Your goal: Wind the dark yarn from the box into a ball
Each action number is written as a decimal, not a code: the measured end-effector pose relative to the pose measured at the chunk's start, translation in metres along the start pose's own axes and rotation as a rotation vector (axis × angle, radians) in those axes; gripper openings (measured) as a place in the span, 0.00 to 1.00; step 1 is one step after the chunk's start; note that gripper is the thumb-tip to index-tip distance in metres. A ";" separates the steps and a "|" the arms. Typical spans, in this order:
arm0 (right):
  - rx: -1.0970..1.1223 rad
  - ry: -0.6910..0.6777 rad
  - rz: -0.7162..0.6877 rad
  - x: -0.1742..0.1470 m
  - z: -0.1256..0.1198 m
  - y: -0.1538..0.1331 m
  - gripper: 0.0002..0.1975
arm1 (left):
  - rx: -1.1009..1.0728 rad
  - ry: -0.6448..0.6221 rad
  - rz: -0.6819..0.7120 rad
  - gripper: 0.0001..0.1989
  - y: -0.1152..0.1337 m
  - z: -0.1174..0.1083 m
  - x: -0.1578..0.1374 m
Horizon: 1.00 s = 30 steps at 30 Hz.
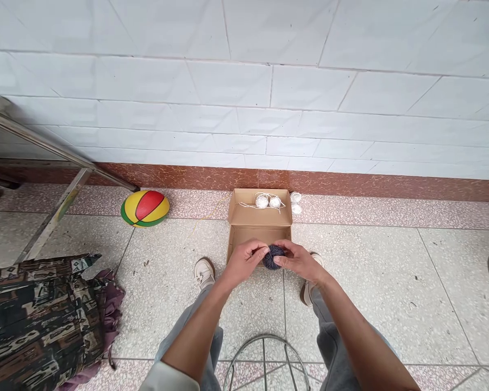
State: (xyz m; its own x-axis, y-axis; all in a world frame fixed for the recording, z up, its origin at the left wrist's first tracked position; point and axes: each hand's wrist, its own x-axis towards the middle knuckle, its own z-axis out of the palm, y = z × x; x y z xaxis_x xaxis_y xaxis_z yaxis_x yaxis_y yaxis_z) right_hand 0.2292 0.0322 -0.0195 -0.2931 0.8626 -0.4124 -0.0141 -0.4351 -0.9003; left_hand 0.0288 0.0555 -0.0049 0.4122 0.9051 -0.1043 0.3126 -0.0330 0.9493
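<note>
A ball of dark grey-blue yarn [272,259] is held between my two hands, above the near side of an open cardboard box [244,234]. My right hand [303,262] is closed around the ball's right side, thumb in front. Thumb and index finger of my left hand [244,260] are pinched together at the ball's left edge, where a strand of the yarn appears to run. On the raised box lid [246,216] lie two balls of white yarn [262,201] with loose white strands. The hands hide the near part of the box.
Two more white balls [295,209] sit right of the lid. A colourful ball [145,208] rests by the wall, near a metal frame [57,214]. Patterned cloth [44,320] fills the lower left. Between my legs is a metal stool [264,347].
</note>
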 end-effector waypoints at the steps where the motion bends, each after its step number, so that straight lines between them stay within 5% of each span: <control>1: 0.054 -0.033 0.036 -0.002 0.000 -0.003 0.26 | 0.010 0.031 -0.004 0.13 -0.001 -0.001 0.001; 6: 0.334 -0.084 0.131 -0.010 0.003 -0.017 0.25 | 0.000 0.094 -0.034 0.13 -0.009 0.000 0.004; 12: 0.554 -0.015 0.014 -0.008 0.005 -0.022 0.28 | -0.020 -0.004 -0.007 0.15 -0.014 0.010 0.004; 20: 0.261 0.323 -0.162 0.001 0.011 -0.016 0.26 | 0.046 -0.058 0.013 0.15 -0.005 0.016 0.002; 24: 0.132 0.268 -0.153 -0.002 0.007 -0.017 0.23 | 0.054 -0.037 -0.033 0.14 -0.004 0.014 0.001; 30: 0.359 0.199 -0.037 -0.006 0.002 -0.021 0.28 | 0.024 -0.036 -0.057 0.14 -0.003 0.012 0.001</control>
State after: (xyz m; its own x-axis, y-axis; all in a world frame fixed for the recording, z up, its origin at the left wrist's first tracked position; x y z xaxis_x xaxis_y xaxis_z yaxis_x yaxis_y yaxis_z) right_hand 0.2292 0.0353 0.0017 -0.0956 0.8972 -0.4312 -0.3640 -0.4347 -0.8237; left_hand 0.0390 0.0513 -0.0111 0.4235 0.8899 -0.1693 0.3571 0.0078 0.9340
